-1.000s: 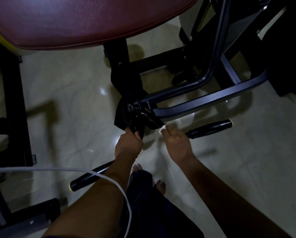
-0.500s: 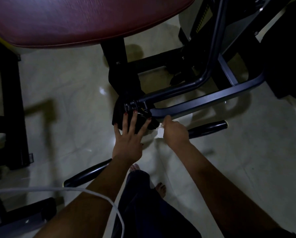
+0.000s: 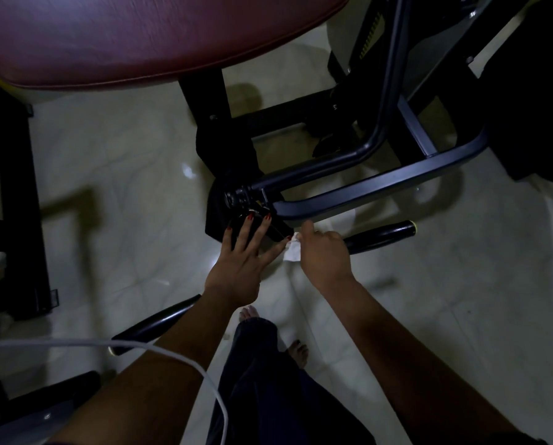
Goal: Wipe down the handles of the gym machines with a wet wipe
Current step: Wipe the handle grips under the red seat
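A black handlebar runs low across the machine. Its right grip (image 3: 381, 236) sticks out to the right and its left grip (image 3: 153, 326) shows below my left forearm. My right hand (image 3: 325, 256) holds a white wet wipe (image 3: 292, 250) against the inner end of the right grip, fingers curled round it. My left hand (image 3: 241, 258) is spread flat, fingers straight, its fingertips touching the black pivot block (image 3: 262, 226) at the bar's centre.
A maroon padded seat (image 3: 140, 40) overhangs the top of the view. Dark steel frame tubes (image 3: 381, 184) cross just above my hands. A black frame leg (image 3: 15, 203) stands at the left. A white cable (image 3: 140, 348) crosses my left arm. My bare feet (image 3: 297, 350) stand on the pale tile floor (image 3: 445, 316).
My left hand let go of the black pivot block and opened out flat against it. My right hand stayed at the inner end of the right grip, and more of the wipe now shows.
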Tool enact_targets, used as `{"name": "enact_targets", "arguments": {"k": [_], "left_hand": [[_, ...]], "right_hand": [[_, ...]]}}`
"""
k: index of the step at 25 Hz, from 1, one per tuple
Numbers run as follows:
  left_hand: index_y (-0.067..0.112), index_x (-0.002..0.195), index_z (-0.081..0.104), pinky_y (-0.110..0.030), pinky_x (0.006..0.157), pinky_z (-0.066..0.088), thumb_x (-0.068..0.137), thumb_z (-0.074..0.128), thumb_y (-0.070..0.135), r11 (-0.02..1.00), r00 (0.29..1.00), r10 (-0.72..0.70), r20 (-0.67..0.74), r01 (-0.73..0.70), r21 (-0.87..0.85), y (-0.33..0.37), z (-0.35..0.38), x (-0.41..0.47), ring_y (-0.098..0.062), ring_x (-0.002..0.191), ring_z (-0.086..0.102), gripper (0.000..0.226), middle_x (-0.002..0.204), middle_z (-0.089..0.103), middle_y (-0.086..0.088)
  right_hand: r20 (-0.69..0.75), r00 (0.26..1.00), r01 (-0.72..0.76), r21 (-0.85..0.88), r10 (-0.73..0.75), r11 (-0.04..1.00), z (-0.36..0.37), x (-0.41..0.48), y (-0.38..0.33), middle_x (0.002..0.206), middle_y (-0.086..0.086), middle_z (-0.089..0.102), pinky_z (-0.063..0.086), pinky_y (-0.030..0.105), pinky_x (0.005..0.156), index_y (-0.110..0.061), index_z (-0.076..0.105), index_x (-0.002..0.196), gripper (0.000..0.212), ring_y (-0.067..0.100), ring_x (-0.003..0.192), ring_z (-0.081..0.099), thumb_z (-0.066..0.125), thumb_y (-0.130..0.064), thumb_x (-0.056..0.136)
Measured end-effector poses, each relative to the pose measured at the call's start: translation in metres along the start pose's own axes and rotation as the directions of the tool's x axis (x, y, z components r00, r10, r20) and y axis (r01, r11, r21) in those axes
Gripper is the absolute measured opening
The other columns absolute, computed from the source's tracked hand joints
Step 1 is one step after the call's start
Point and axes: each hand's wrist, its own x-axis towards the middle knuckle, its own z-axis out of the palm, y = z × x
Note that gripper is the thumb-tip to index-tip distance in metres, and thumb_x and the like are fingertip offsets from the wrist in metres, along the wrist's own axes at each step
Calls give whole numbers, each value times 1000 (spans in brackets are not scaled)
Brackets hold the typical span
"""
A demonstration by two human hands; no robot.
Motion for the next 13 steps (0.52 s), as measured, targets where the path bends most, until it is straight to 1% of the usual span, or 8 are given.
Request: {"name": "enact_targets", "arguments": {"k": [2,4,5,6,8,10,11,13], "left_hand": [[45,143,-26,-63,114,6,80,62,28,1000,1000,-5,-10,5,-10,0,0,0,-40,143,-21,110,156,-27,-11],[45,144,-25,-63,113,8,80,63,28,1000,1000,-7,-22,7,-22,0,1,1,-40,144,-20,110,157,-27,-11],[45,144,-25,-62,113,8,79,63,28,1000,1000,-7,-21,7,-19,0,1,1,-40,144,-18,110,157,-26,-11],[45,143,-25,-62,113,9,79,63,29,1000,1000,-7,-15,7,-16,-1,1,1,-40,145,-17,111,157,-26,-11],[45,144,-25,-62,113,11,77,64,28,1000,1000,-5,-18,4,-20,-1,1,1,-41,145,-13,112,158,-21,-12],[45,145,-22,-62,112,13,76,64,28,1000,999,-6,-32,6,-16,0,2,1,-42,146,-8,112,159,-14,-13],[45,146,-20,-62,113,13,76,63,27,1000,1000,-7,-30,7,-18,0,2,0,-41,146,-8,110,160,-13,-13],[47,144,-22,-61,114,10,80,60,26,999,1000,-6,-25,5,-39,0,0,0,-40,145,-12,107,159,-17,-12]], "right_hand": [[-114,987,112,-5,-111,994,10,-13,13,65,8,67,54,30,73,-7,63,84,39,23,61,66,78,-3,49],[-199,956,221,11,-214,975,18,-32,30,88,10,70,44,36,99,-6,66,97,37,24,87,68,67,-1,60],[-197,953,235,5,-230,972,17,-34,33,91,10,70,39,36,102,-5,66,99,38,25,91,67,68,-1,61],[-193,959,210,-10,-208,978,16,-28,33,87,10,70,40,35,99,-5,65,96,40,26,86,67,72,-2,57],[-123,989,81,-30,-84,996,8,-9,18,66,10,66,49,34,83,-4,63,88,45,27,63,66,79,-7,46],[-90,996,16,-11,-17,1000,1,-5,4,56,10,63,54,35,75,-4,61,85,48,27,53,63,79,-6,41],[-103,994,24,5,-24,1000,3,-11,3,60,11,64,55,37,77,-4,61,85,48,27,58,64,79,-4,41],[-151,985,86,15,-83,996,13,-30,16,82,13,69,52,42,91,-5,64,95,49,29,81,67,79,-1,48]]}}
